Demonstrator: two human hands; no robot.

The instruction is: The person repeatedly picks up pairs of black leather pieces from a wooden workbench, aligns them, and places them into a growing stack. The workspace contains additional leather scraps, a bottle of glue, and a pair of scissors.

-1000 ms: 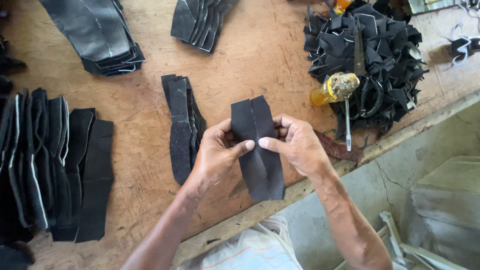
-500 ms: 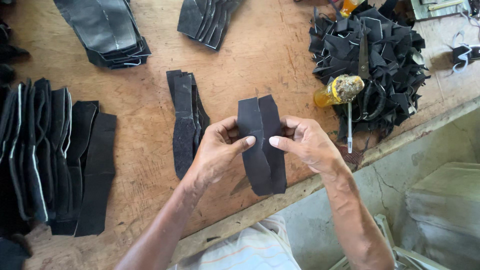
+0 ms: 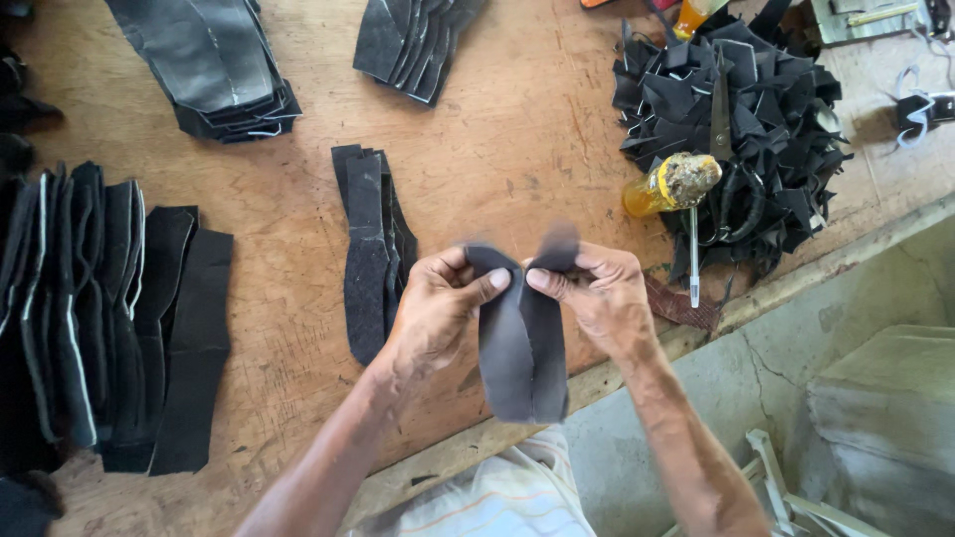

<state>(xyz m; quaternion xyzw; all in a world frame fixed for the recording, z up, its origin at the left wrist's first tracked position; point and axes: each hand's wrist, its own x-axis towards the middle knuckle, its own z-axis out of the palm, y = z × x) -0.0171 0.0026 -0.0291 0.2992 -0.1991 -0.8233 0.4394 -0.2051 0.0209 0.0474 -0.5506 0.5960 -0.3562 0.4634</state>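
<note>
The left hand (image 3: 438, 308) and right hand (image 3: 597, 298) both pinch a black leather piece (image 3: 522, 348) between thumb and fingers. They hold it up above the wooden table (image 3: 497, 149), thumbs almost meeting. Its top edges fold over.

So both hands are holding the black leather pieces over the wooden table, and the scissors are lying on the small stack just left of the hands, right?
Not quite. In the head view the scissors lie on the scrap heap to the right, not on the small stack.
</note>
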